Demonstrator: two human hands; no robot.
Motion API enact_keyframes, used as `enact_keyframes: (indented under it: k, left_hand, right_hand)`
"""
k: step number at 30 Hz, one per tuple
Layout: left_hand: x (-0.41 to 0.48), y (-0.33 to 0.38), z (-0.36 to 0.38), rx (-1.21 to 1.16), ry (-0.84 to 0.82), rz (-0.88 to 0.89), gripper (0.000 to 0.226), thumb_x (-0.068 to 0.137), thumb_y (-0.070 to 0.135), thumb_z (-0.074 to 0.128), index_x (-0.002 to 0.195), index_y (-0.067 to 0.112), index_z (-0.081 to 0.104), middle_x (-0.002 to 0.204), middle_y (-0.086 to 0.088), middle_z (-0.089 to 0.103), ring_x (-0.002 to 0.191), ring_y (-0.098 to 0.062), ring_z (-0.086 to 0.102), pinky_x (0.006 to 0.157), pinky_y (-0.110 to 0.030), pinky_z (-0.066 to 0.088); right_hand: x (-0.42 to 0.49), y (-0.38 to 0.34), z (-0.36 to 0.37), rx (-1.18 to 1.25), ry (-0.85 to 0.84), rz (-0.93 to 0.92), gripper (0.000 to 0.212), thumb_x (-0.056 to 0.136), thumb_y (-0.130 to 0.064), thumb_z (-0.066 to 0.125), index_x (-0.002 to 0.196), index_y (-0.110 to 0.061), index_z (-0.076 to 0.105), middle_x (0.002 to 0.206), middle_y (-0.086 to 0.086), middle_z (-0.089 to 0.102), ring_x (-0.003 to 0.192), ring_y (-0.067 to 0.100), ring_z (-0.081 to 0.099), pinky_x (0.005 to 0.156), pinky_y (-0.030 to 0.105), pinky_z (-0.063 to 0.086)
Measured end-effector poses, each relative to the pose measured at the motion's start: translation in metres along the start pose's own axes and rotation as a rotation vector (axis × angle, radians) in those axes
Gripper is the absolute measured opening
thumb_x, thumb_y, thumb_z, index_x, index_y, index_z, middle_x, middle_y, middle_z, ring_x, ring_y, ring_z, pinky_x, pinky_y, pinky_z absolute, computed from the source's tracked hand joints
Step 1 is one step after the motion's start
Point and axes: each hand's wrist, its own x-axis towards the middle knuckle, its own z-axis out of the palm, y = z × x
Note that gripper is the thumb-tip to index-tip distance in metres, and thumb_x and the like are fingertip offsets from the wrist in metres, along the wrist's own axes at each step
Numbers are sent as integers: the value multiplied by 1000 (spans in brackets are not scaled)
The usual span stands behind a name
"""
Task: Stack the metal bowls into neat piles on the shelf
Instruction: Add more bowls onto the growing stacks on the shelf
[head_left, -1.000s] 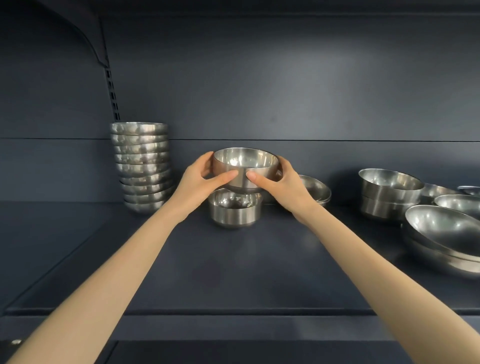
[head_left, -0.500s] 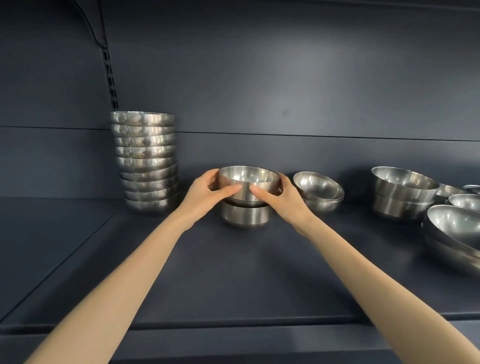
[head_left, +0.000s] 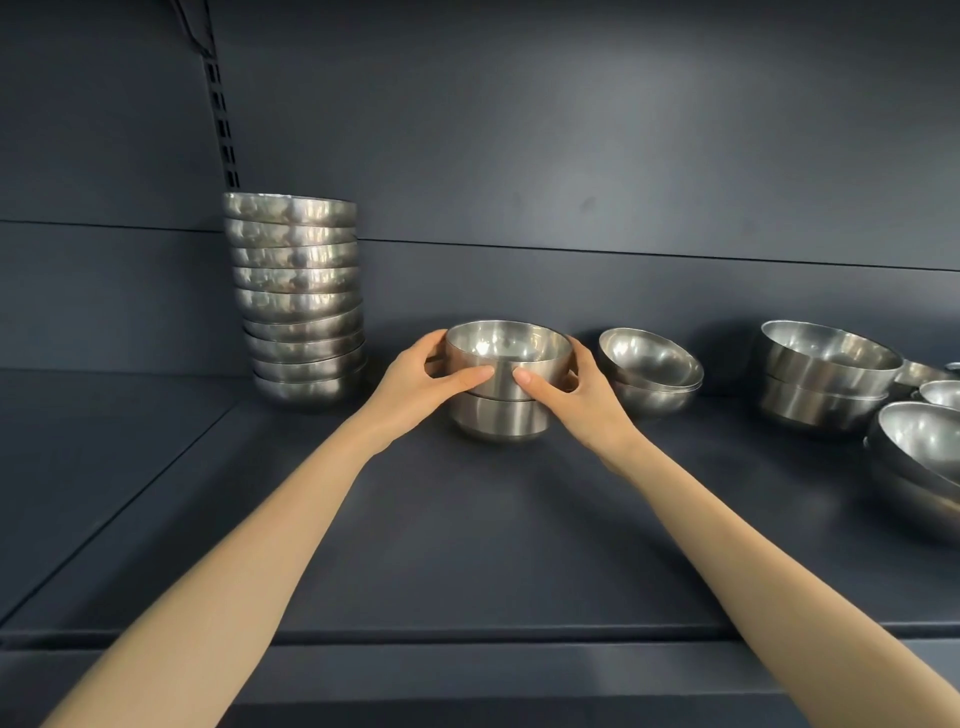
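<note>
We hold the upper bowl (head_left: 508, 358): left hand (head_left: 421, 379) clasping at nine o'clock, right hand (head_left: 576, 395) at three. The lower bowl (head_left: 498, 423) lies directly beneath, upright, touching.

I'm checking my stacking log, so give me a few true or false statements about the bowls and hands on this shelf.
1. The left hand and the right hand both grip the top bowl. True.
2. The top bowl rests in the lower bowl. True.
3. The tall stack stands right of the hands. False: it stands to their left.
4. The top bowl is upside down. False: its opening faces up.
</note>
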Motion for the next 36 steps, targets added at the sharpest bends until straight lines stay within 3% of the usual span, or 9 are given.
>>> enact_keyframes:
  k: [3,5,8,11,13,19,26,32,36]
  left_hand:
    - [0,0,0,0,-7,-13,49,82,34,73,123,35,47,115,25,55,108,4,55,88,-16,45]
    - [-1,0,-1,10,-42,-32,54,81,35,73,125,37,42,116,27,52,108,4,54,91,-19,46]
    - [-3,-2,-1,80,-122,-51,76,78,31,78,138,35,32,122,25,47,111,1,55,95,-21,45]
    - [-2,-6,0,105,-106,-56,88,75,28,81,144,32,27,124,22,47,114,-3,54,98,-25,46]
    - [1,-8,0,110,-77,-63,90,74,27,82,145,29,27,129,15,47,113,-1,54,99,-28,46]
    - [20,-4,-5,167,-113,-107,86,76,23,81,145,25,30,118,19,50,112,-7,56,102,-35,46]
    - [35,-12,-8,124,-62,-120,86,74,20,82,144,23,32,133,7,49,113,-10,57,101,-39,48]
    - [36,-21,-8,64,-5,-113,77,76,26,80,140,25,37,126,12,49,119,-13,53,101,-38,47]
    - [38,-23,-8,72,7,-98,75,77,29,79,141,25,39,130,10,49,119,-14,54,101,-40,48]
  right_hand:
    - [0,1,0,-2,-13,-6,67,80,-38,74,137,-23,42,121,-21,56,112,-4,55,84,4,45]
    - [1,4,-1,-29,-38,-8,85,74,-53,76,143,-23,37,136,-11,50,126,6,50,100,16,45]
    - [-1,3,-2,-108,-92,45,107,74,-52,77,154,-23,12,157,-5,14,142,10,27,116,29,28]
    - [1,6,-6,-50,-140,53,83,81,-30,77,146,-21,26,140,-8,41,121,1,49,94,12,45]
    - [2,5,-5,-35,-128,62,76,80,-26,77,140,-20,31,126,-15,50,111,0,54,84,9,46]
    - [20,6,1,-43,-81,106,93,76,-35,80,146,-12,23,131,-9,43,121,9,45,98,23,40]
    - [32,9,7,-26,-57,111,88,77,-28,81,145,-12,28,122,-13,44,116,7,46,91,19,38]
    - [36,16,10,-52,-6,100,86,76,-30,81,144,-15,31,109,-22,46,113,6,49,87,17,40]
    - [37,21,10,-68,-10,88,77,77,-30,80,137,-21,33,106,-27,47,100,-3,52,75,10,45]
